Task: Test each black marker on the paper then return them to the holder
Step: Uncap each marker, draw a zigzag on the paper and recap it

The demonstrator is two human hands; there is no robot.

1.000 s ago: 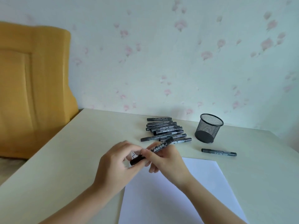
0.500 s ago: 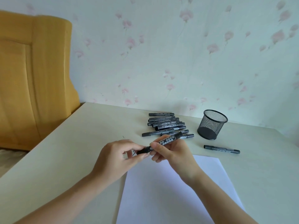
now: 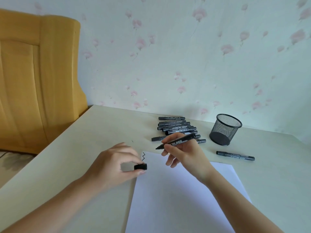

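Item: uncapped black marker w/ printed barrel, pinched in our right hand, tip above white paper sheet nr zigzag mark; left hand grips black cap; we shd stroke lightly, recap, drop into empty black mesh holder.

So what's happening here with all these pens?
A person is testing markers. The right hand holds an uncapped marker above the paper, and the left hand pinches its cap. A zigzag is already drawn. More markers lie in a pile, one lies apart, and the holder looks empty.
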